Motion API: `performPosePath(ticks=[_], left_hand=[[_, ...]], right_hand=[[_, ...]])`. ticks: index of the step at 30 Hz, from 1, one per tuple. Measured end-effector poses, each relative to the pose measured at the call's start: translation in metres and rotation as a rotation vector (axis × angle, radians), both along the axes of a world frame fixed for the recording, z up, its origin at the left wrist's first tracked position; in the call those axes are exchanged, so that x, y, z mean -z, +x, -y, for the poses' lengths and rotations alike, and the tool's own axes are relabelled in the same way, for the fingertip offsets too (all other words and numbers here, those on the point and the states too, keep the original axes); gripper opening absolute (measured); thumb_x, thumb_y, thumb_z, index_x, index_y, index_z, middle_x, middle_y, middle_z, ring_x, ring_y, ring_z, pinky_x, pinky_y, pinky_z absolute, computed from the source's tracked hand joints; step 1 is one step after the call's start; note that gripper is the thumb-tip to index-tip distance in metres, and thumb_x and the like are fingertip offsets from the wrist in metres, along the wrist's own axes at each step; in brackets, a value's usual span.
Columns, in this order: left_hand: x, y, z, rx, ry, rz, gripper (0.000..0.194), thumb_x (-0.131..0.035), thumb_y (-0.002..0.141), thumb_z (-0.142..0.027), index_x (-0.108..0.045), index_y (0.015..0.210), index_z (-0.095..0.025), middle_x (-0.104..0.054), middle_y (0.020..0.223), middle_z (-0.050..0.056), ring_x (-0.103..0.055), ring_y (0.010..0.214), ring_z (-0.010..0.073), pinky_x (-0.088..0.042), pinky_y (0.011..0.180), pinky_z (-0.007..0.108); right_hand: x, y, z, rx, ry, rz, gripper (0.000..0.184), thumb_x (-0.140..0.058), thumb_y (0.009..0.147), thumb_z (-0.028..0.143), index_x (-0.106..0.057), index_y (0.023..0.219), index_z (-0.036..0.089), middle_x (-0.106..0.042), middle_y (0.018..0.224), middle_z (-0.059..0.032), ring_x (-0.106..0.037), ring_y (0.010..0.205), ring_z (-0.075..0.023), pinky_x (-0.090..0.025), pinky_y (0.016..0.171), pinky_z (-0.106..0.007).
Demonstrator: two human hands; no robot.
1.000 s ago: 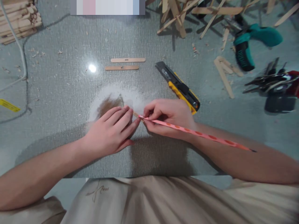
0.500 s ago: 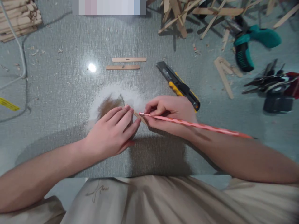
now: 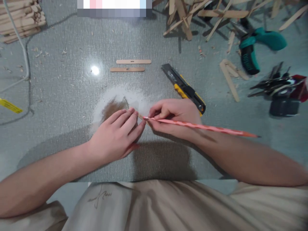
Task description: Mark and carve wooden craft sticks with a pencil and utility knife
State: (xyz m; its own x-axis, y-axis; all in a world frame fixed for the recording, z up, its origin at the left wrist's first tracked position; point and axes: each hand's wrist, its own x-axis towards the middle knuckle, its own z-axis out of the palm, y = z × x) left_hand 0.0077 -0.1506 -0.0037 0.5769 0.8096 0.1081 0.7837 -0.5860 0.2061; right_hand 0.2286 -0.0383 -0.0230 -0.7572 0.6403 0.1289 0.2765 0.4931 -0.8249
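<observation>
My left hand (image 3: 117,133) bends over a narrow wooden craft stick (image 3: 141,115), its fingers closed against it; most of the stick is hidden beneath the fingers. From the right, my right hand (image 3: 174,115) pinches a pink pencil (image 3: 204,127) with darker spots close to its eraser end. The eraser rests at or just above the stick, near my left fingertips, while the pencil's point extends right over my forearm. Under the hands lies a white powdery patch (image 3: 113,91) with a brown smear. Two craft sticks with small centre marks, a pale one (image 3: 141,61) and a darker one (image 3: 136,69), lie beyond.
A black-and-yellow utility knife (image 3: 186,88) lies just past my right hand. Teal-handled pliers (image 3: 250,54), dark small tools (image 3: 276,85) and loose sticks are on the right. Bundled sticks (image 3: 19,19) and a white cable (image 3: 20,45) occupy the left.
The pencil's far end has swung slightly upward and left. Both hands keep nearly the same place and grip; the whole view has shifted a little.
</observation>
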Motion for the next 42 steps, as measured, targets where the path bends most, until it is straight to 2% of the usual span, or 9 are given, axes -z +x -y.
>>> performPosePath(ticks=[3,10,15,20,25,30,36,42], left_hand=[[0.0,0.0,-0.0005,0.005,-0.003,0.0,0.056,-0.066,0.099,-0.048,-0.063,0.136,-0.007,-0.066,0.137,0.024,-0.064,0.132,0.0383,-0.057,0.11,0.052],[-0.0002,0.0001,-0.0001,-0.002,-0.012,-0.005,0.054,-0.066,0.098,-0.047,-0.064,0.135,-0.009,-0.067,0.136,0.023,-0.064,0.133,0.0378,-0.056,0.11,0.052],[0.0008,-0.0004,-0.0005,0.004,-0.006,-0.008,0.057,-0.069,0.095,-0.048,-0.063,0.136,-0.008,-0.066,0.136,0.023,-0.064,0.132,0.0386,-0.056,0.11,0.052],[0.0005,-0.0003,-0.001,0.003,-0.006,0.002,0.055,-0.069,0.095,-0.046,-0.064,0.134,-0.007,-0.067,0.134,0.023,-0.064,0.131,0.0389,-0.056,0.11,0.052],[0.0007,-0.0004,-0.0001,0.009,-0.004,-0.008,0.056,-0.066,0.098,-0.048,-0.062,0.136,-0.008,-0.066,0.136,0.023,-0.064,0.132,0.0387,-0.055,0.11,0.052],[0.0016,-0.0009,0.0008,0.002,0.004,-0.021,0.057,-0.063,0.099,-0.053,-0.062,0.135,-0.009,-0.067,0.135,0.022,-0.064,0.132,0.0377,-0.054,0.112,0.051],[0.0025,-0.0018,0.002,0.008,0.02,-0.024,0.063,-0.064,0.099,-0.056,-0.059,0.138,-0.007,-0.066,0.135,0.023,-0.064,0.132,0.0385,-0.053,0.111,0.051],[0.0031,-0.0029,0.0024,0.003,0.005,-0.027,0.066,-0.067,0.096,-0.059,-0.059,0.138,-0.008,-0.065,0.134,0.023,-0.063,0.132,0.0396,-0.052,0.112,0.052]], right_hand=[[0.0003,0.0008,0.0004,-0.038,0.019,-0.022,0.024,-0.075,0.088,0.017,-0.062,0.069,0.025,-0.079,0.085,0.0024,-0.071,0.068,-0.012,-0.052,0.06,-0.026],[0.001,-0.0002,0.002,0.045,0.033,-0.022,0.025,-0.076,0.088,0.019,-0.062,0.068,0.024,-0.078,0.085,0.0015,-0.069,0.066,-0.0117,-0.05,0.058,-0.025],[0.0006,0.0006,0.0022,-0.029,0.032,0.009,0.024,-0.074,0.088,0.018,-0.063,0.068,0.025,-0.08,0.085,0.0024,-0.071,0.068,-0.0125,-0.052,0.06,-0.026],[0.0024,0.0009,0.0016,0.061,0.027,0.061,0.024,-0.074,0.089,0.022,-0.065,0.067,0.025,-0.079,0.085,0.0003,-0.069,0.067,-0.0127,-0.052,0.061,-0.026],[0.0033,0.0014,-0.0006,-0.02,-0.031,0.013,0.024,-0.075,0.088,0.024,-0.063,0.067,0.025,-0.079,0.083,0.0022,-0.069,0.065,-0.0123,-0.05,0.058,-0.027],[0.0014,0.0,-0.0003,0.053,-0.033,0.004,0.027,-0.075,0.089,0.024,-0.062,0.066,0.026,-0.078,0.084,0.0013,-0.068,0.066,-0.0134,-0.05,0.059,-0.029],[0.0022,-0.0011,-0.0013,-0.024,-0.005,-0.027,0.025,-0.075,0.087,0.024,-0.06,0.066,0.025,-0.078,0.082,0.0026,-0.068,0.064,-0.0124,-0.049,0.057,-0.026],[0.0073,-0.0018,0.0012,0.101,-0.089,-0.073,0.033,-0.078,0.088,0.031,-0.057,0.064,0.024,-0.077,0.082,0.0008,-0.065,0.064,-0.0124,-0.048,0.056,-0.027]])
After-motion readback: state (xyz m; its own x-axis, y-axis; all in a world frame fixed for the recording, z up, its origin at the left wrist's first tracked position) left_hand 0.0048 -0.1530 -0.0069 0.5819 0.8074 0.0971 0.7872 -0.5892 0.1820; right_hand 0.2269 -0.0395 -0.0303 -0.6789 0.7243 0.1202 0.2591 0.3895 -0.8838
